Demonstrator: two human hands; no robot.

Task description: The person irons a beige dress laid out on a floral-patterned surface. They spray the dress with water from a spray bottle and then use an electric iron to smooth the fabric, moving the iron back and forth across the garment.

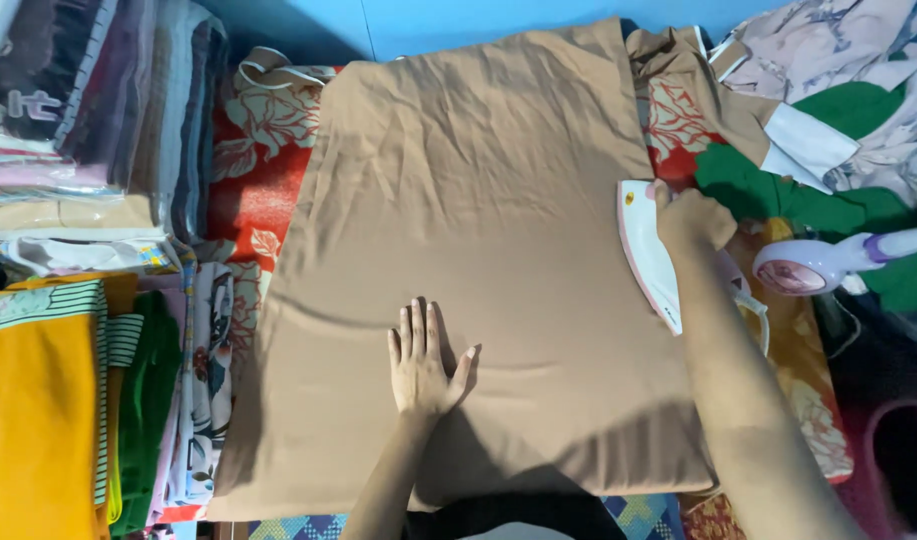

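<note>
Tan cloth [488, 250] lies spread flat over the red floral ironing pad [248, 180], nearly covering it. The left hand [423, 360] rests on it, open and fingers splayed, pinning the lower middle. The right hand [693, 220] is closed round the handle of a white-and-pink iron [646, 250] at the cloth's right edge (tipped up, it seems). Pressing looks under way; a flat, steady pass leftward seems called for.
</note>
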